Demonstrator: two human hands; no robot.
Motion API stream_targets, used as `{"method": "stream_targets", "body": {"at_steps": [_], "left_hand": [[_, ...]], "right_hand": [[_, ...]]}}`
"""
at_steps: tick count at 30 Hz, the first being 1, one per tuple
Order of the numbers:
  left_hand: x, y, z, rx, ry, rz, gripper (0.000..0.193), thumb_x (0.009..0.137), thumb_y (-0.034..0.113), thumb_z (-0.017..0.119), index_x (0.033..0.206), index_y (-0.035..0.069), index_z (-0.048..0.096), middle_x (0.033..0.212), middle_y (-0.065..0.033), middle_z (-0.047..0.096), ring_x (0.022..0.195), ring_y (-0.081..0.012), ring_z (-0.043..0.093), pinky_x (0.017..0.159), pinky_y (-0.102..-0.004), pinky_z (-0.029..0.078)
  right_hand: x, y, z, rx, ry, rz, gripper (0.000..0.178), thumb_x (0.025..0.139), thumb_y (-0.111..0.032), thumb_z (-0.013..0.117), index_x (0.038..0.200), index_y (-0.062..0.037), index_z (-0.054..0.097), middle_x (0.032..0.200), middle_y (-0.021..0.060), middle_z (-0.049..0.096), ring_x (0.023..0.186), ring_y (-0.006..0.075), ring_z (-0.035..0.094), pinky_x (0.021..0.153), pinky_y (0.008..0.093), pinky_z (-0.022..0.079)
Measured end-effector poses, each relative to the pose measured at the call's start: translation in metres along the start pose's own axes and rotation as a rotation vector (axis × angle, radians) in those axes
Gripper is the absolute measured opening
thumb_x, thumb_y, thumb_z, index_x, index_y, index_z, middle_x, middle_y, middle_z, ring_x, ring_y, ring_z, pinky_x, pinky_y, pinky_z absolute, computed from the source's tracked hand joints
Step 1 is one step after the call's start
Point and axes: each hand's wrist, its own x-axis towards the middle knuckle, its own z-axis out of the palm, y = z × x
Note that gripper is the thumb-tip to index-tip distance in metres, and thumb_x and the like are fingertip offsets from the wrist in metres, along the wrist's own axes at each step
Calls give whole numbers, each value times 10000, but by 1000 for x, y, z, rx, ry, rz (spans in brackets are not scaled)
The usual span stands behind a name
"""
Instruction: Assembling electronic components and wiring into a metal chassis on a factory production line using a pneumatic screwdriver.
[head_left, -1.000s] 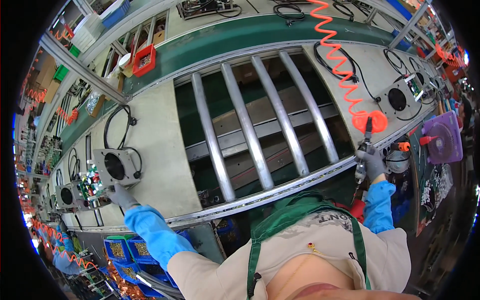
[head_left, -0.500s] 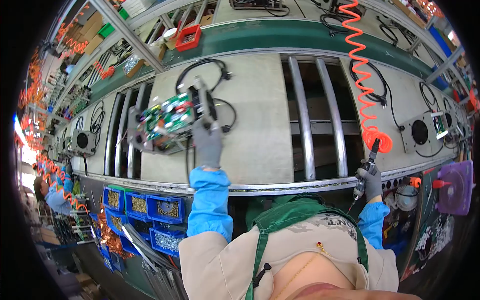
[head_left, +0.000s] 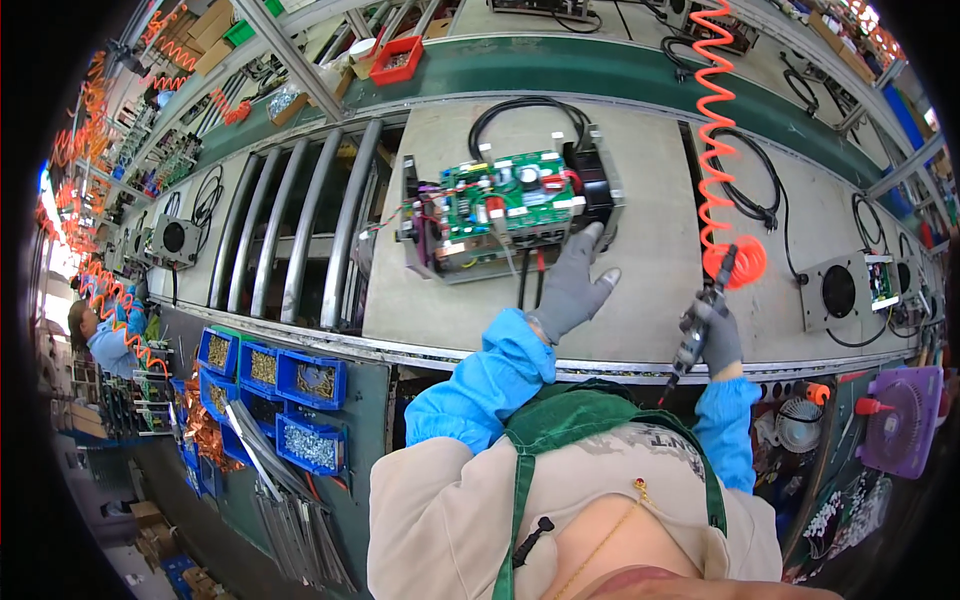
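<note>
Benchtop electronics case; bins, probably screws

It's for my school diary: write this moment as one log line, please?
left hand: open, at circuit-board unit; right hand: holding power screwdriver; unit: on pale board

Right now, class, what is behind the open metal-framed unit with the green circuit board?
A looped black cable shows on the pale flat board; the unit hides the rest.
</note>
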Motion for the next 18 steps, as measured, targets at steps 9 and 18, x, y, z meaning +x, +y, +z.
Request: {"method": "stream_targets", "body": {"at_steps": [9,18], "left_hand": [[-51,-29,-35,-168,-74,-369,310,870,210,619,1123,30,610,953,-101,653,839,-181,622,736,-302,504],[-38,-30,-67,-729,415,-484,320,905,306,618,970,-7,619,819,-32,624,739,-81,570,651,-232,453]], "right_hand": [[140,22,18,-322,49,81,321,745,-31,629,1050,-51,532,749,56,556,612,196,567,549,369,501],[109,3,38,-1414,19,-184,530,761,-257,659,1240,-59,548,960,186,661,841,301,648,753,365,528]]}}
